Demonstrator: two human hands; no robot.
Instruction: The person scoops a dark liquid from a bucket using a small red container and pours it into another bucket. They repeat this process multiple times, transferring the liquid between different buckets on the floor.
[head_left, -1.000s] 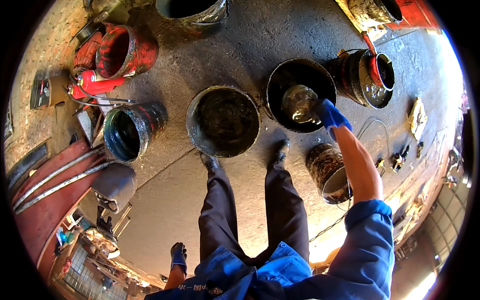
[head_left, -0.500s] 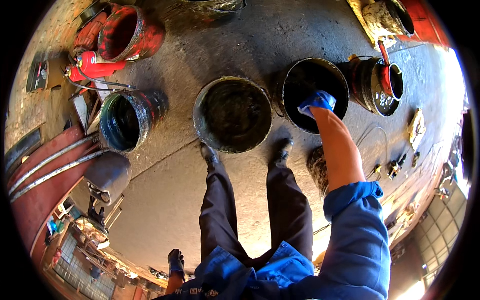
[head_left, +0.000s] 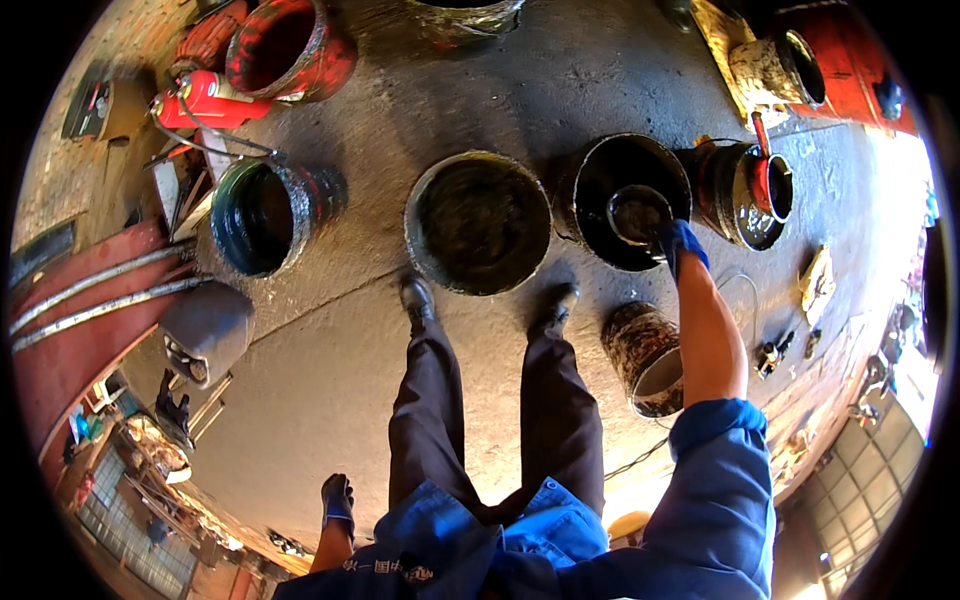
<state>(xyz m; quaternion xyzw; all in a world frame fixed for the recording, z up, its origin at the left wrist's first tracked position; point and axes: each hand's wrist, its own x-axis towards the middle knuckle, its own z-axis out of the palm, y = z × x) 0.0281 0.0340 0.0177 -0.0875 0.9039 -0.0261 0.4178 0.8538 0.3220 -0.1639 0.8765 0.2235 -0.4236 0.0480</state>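
Note:
My right hand [head_left: 682, 243], in a blue glove, is closed at the near right rim of a dark bucket [head_left: 577, 205]. It grips a round, dark dipper [head_left: 640, 214], whose bowl is inside the bucket's mouth. The glove hides the part it grips. My left hand [head_left: 338, 497], in a dark glove, hangs by my side at the lower left. Its fingers are loosely apart and hold nothing. Between the hands' sides, in front of my feet, stands a wide drum [head_left: 412, 230] with dark, wet-looking contents.
Close to the bucket's right is a black can [head_left: 722, 190] with a red-handled tool [head_left: 762, 170]. A stained bucket [head_left: 640, 345] lies near my right forearm. On the left are a tarry drum [head_left: 300, 215], red fire extinguishers [head_left: 210, 98] and long metal bars [head_left: 110, 305].
My right hand has come up and back from inside the bucket to its near right rim. The dipper now shows in the bucket's mouth. My left hand still hangs down.

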